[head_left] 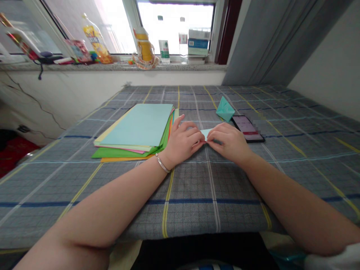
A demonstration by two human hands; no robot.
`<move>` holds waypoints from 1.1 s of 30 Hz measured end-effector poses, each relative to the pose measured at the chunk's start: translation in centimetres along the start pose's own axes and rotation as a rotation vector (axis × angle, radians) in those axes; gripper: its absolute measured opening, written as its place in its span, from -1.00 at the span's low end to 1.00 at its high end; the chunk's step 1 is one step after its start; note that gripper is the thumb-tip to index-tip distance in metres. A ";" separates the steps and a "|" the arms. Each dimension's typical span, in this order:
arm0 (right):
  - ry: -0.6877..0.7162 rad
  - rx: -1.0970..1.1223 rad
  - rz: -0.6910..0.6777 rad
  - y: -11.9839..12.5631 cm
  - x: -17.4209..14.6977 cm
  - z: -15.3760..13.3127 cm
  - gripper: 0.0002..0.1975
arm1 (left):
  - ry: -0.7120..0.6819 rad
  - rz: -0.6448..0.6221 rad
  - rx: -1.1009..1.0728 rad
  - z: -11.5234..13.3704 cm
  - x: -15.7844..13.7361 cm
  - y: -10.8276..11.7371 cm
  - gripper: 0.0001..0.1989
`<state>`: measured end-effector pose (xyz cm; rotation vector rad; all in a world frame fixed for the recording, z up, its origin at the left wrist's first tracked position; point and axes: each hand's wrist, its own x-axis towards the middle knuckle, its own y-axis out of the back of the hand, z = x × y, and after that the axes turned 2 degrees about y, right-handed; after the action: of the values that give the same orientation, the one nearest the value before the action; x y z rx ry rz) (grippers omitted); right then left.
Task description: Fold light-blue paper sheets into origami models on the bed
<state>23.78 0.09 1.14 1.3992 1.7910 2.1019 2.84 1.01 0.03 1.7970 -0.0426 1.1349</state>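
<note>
1. The small pale-blue paper piece (206,132) is between the hands above the desk (191,187) with its grey plaid cloth; fingers cover most of it, so its full shape cannot be told.
2. The left hand (184,141) and right hand (229,141) nearly meet, thumbs and forefingers pinched closed on its near edge.
3. Beyond the right hand stands a folded turquoise paper shape (225,110), touching or just beside a black-edged smartphone (244,123), its screen partly blurred.
4. Left: a stack of coloured paper sheets (135,125), partly hidden by the left hand.
</note>
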 end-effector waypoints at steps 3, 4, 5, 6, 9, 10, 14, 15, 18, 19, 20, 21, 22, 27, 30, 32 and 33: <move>0.012 -0.004 -0.002 0.1 0.0 0.0 -0.83 | -0.007 0.007 -0.011 -0.1 0.1 0.0 -0.85; 0.016 -0.005 -0.001 0.2 0.0 0.0 -0.84 | -0.009 0.015 -0.011 -0.1 0.1 0.0 -0.85; 0.018 -0.004 -0.001 0.3 0.0 0.0 -0.84 | -0.009 0.021 -0.012 -0.2 0.1 0.1 -0.85; 0.016 0.001 0.001 0.3 0.0 0.1 -0.84 | -0.008 0.024 -0.014 -0.2 0.2 0.1 -0.85; 0.000 0.024 0.010 0.5 -0.1 0.3 -0.87 | 0.008 0.026 -0.024 -0.2 0.3 0.4 -0.85; -0.004 0.033 0.020 0.6 -0.1 0.4 -0.87 | 0.017 0.025 -0.027 -0.1 0.4 0.5 -0.85; -0.003 0.055 0.093 0.9 -0.2 0.8 -0.88 | 0.053 0.006 -0.036 0.0 0.7 1.1 -0.89; 0.000 0.058 0.112 1.0 -0.1 0.8 -0.88 | 0.053 0.005 -0.040 -0.1 0.8 1.2 -0.89; 0.021 0.066 0.140 1.1 0.0 0.9 -0.87 | 0.062 0.006 -0.054 -0.3 1.0 1.5 -0.89; 0.027 0.066 0.145 1.1 0.0 1.1 -0.87 | 0.076 0.000 -0.059 -0.4 1.0 1.6 -0.90; 0.032 0.063 0.154 1.1 0.0 1.2 -0.87 | 0.095 -0.010 -0.063 -0.6 1.0 1.6 -0.90; 0.035 0.060 0.164 1.1 0.0 1.4 -0.88 | 0.116 -0.020 -0.070 -0.7 1.1 1.7 -0.91; 0.034 0.057 0.177 1.1 0.0 1.7 -0.89 | 0.134 -0.032 -0.078 -0.9 1.1 1.7 -0.91; 0.024 0.059 0.200 1.1 -0.1 2.5 -0.89 | 0.167 -0.066 -0.093 -1.6 1.3 2.4 -0.93; 0.024 0.073 0.217 1.3 -0.1 2.7 -0.90 | 0.169 -0.087 -0.105 -2.1 1.4 3.1 -0.93; 0.009 0.084 0.235 1.5 -0.2 2.7 -0.90 | 0.173 -0.093 -0.111 -2.5 1.4 3.4 -0.93; -0.001 0.085 0.243 1.6 -0.2 2.8 -0.91 | 0.174 -0.092 -0.111 -2.7 1.4 3.5 -0.93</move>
<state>26.44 1.61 2.08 1.7189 1.8112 2.1544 0.12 1.74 3.78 1.5818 0.0780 1.1946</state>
